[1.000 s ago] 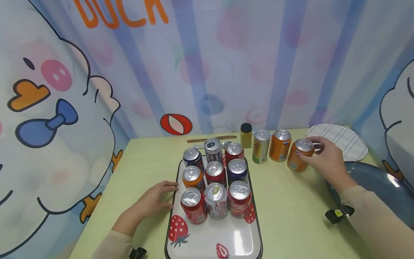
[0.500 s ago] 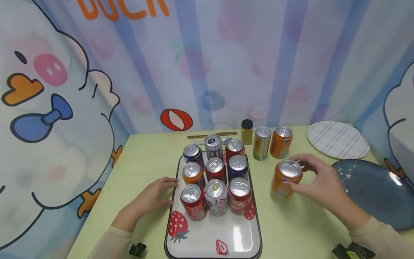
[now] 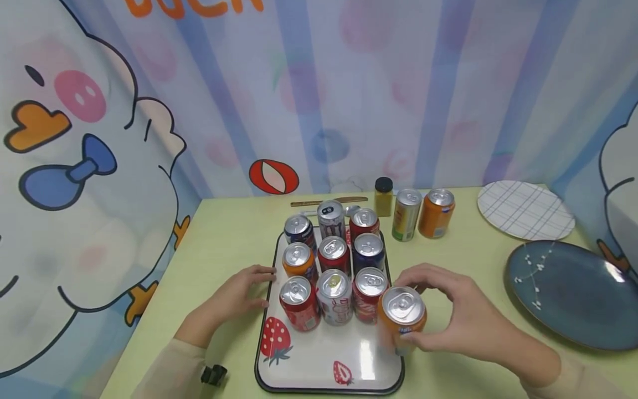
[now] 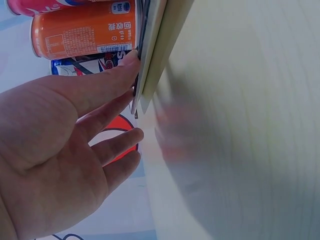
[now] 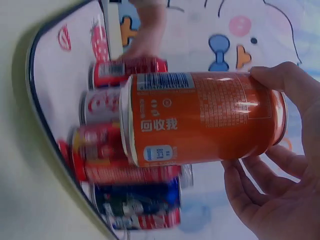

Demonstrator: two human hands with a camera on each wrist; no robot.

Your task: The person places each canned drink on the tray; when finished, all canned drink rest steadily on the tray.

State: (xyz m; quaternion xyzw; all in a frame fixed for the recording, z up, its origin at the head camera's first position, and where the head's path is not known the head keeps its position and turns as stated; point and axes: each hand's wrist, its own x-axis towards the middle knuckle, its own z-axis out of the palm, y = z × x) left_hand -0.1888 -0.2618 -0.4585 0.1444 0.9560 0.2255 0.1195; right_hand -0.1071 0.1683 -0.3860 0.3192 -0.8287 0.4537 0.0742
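My right hand (image 3: 476,318) holds an orange soda can (image 3: 404,307) near its top, between thumb and fingers. In the head view the can overlaps the right edge of a white strawberry-patterned tray (image 3: 311,363); the right wrist view shows its label (image 5: 200,120) and bottom rim, raised above the tray. My left hand (image 3: 234,299) rests at the tray's left edge, fingers extended; in the left wrist view its fingertips (image 4: 131,57) touch the rim. On the tray stand several upright cans in rows, including a red can (image 3: 300,307), a white can (image 3: 335,302) and another orange can (image 3: 299,260).
Behind the tray lie a wooden-looking knife (image 3: 329,201) and a spoon (image 3: 351,210). A black-capped jar (image 3: 383,199), a slim yellow-green can (image 3: 406,216) and an orange can (image 3: 436,216) stand back right. A checked plate (image 3: 525,210) and dark blue oval plate (image 3: 573,293) lie at the right.
My right hand has carried the orange can from beside the back-right cans leftward and nearer, to the tray's right edge. The left hand has stayed at the tray's left edge.
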